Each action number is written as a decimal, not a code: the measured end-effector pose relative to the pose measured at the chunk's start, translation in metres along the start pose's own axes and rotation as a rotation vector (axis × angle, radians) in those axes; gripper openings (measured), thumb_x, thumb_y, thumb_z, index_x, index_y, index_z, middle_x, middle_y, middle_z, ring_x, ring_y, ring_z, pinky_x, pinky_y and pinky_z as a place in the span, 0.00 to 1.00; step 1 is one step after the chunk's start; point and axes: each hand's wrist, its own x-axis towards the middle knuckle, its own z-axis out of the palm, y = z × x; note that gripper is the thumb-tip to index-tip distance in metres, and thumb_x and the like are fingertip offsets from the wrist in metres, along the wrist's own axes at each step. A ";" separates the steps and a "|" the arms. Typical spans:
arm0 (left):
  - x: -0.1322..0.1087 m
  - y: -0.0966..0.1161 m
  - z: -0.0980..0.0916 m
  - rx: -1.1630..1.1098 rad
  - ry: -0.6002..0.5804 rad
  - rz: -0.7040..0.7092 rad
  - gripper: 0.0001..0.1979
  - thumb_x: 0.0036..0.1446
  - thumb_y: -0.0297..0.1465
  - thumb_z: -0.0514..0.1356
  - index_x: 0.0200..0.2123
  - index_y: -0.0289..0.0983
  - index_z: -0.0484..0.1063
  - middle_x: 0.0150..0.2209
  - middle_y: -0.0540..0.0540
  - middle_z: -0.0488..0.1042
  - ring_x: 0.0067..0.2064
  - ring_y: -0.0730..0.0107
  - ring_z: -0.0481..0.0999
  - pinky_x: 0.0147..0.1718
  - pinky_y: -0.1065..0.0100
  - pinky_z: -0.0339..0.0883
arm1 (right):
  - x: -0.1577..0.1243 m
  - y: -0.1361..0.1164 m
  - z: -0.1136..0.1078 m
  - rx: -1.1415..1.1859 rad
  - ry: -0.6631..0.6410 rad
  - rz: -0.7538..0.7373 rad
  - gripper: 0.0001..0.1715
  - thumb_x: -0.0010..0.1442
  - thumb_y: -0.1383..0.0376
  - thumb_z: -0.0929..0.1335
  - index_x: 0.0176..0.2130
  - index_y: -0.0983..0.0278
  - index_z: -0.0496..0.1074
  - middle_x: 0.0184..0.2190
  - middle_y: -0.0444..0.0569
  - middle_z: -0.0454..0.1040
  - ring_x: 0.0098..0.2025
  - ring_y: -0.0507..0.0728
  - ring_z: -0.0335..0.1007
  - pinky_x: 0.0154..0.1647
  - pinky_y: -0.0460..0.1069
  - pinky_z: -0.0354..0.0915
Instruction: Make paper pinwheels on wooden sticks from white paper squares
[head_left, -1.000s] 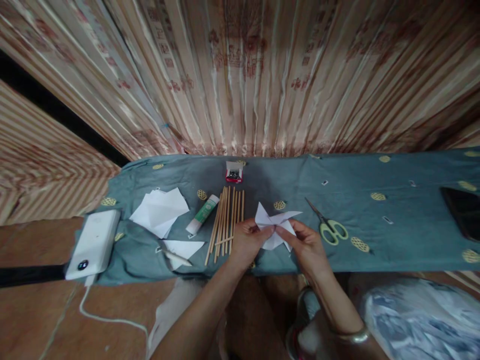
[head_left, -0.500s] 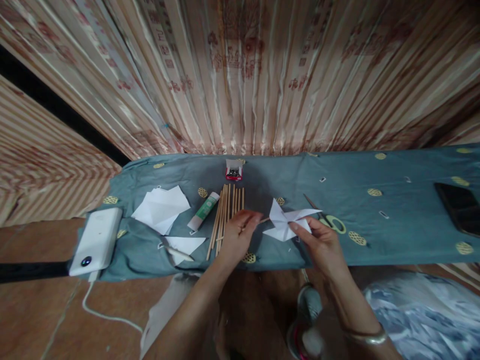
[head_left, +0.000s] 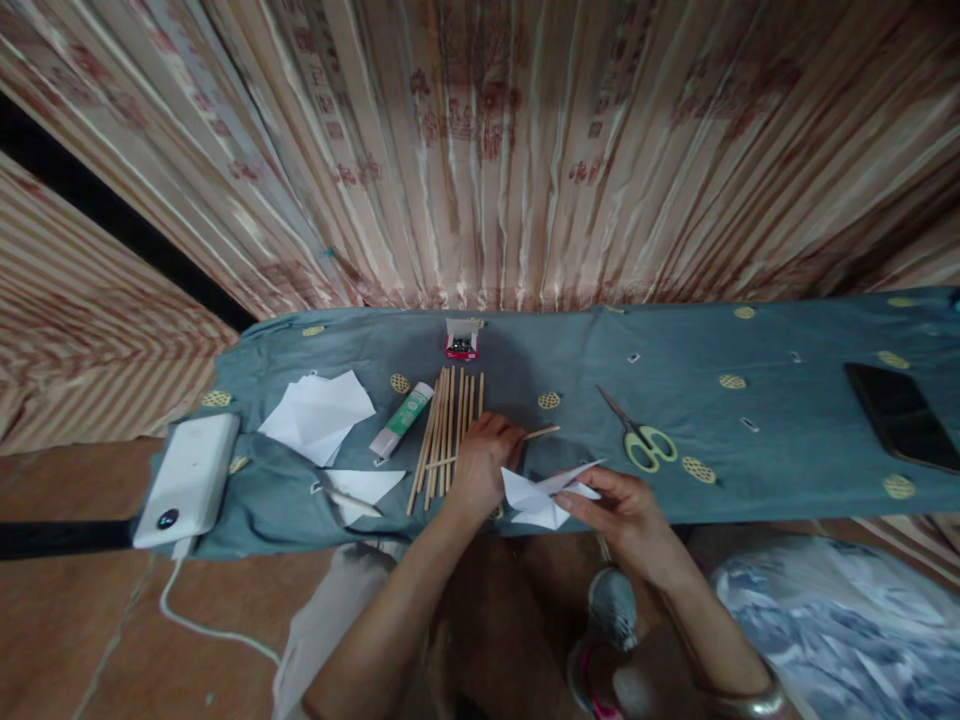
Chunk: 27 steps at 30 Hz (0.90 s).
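Reference for all positions: the stick row (head_left: pixel 437 430), laid lengthwise on the green cloth (head_left: pixel 810 450).

Nearest the wearer, below the cloth edge and right of the stick row, are a shoe (head_left: pixel 611 605) and a crumpled, shiny bundle (head_left: pixel 832 630).

The right hand (head_left: pixel 619 510) is located right of the stick row. Its thumb and fingers are closed on one side of the white paper pinwheel (head_left: pixel 541 505), which is held tilted between the stick row and that hand.

The left hand (head_left: pixel 487 458) is at the right near side of the stick row, fingers curled around a single stick (head_left: pixel 541 433). One end projects right, beyond the pinwheel's far side; the other crosses over the stick row. Contact at the crossing cannot be determined.

Left of the stick row, near end: a cut paper piece (head_left: pixel 382 484) with a slender pale implement across it; farther left, a white power bank (head_left: pixel 187 470) with a cable attached.

Right of the stick row, past the pinwheel: open-handled scissors (head_left: pixel 649 447).

Left of the stick row: a glue stick (head_left: pixel 401 420), just beside it, then a paper stack (head_left: pixel 319 415).

Far right: a dark flat device (head_left: pixel 900 415).

Beyond the far end: an open red box (head_left: pixel 461 345), then the curtain (head_left: pixel 480 170).
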 end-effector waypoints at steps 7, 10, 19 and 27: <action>-0.033 0.039 -0.018 -0.758 0.124 -0.186 0.11 0.59 0.29 0.55 0.37 0.36 0.78 0.32 0.45 0.72 0.34 0.70 0.72 0.33 0.70 0.66 | -0.028 -0.022 -0.009 -0.155 0.077 -0.107 0.07 0.56 0.61 0.71 0.35 0.59 0.79 0.35 0.44 0.80 0.34 0.52 0.76 0.35 0.42 0.69; -0.056 0.057 -0.011 -1.096 0.084 -0.528 0.08 0.50 0.34 0.63 0.29 0.35 0.79 0.26 0.49 0.68 0.27 0.74 0.67 0.24 0.74 0.60 | -0.043 -0.029 -0.010 -0.269 0.037 -0.172 0.06 0.57 0.62 0.70 0.37 0.58 0.77 0.36 0.44 0.80 0.34 0.51 0.76 0.34 0.41 0.70; -0.103 0.074 0.046 -1.679 0.173 -1.170 0.19 0.32 0.41 0.73 0.23 0.32 0.76 0.15 0.55 0.62 0.18 0.85 0.51 0.16 0.79 0.42 | -0.053 -0.004 -0.008 -0.636 -0.094 -0.301 0.08 0.63 0.64 0.65 0.42 0.57 0.73 0.37 0.44 0.79 0.39 0.53 0.76 0.39 0.45 0.70; -0.102 0.066 0.065 -1.628 0.138 -1.374 0.23 0.25 0.44 0.75 0.21 0.33 0.77 0.17 0.54 0.64 0.19 0.85 0.53 0.17 0.79 0.45 | -0.034 0.027 -0.006 -0.775 -0.028 -0.434 0.13 0.59 0.73 0.64 0.44 0.63 0.68 0.39 0.50 0.76 0.42 0.56 0.73 0.43 0.49 0.70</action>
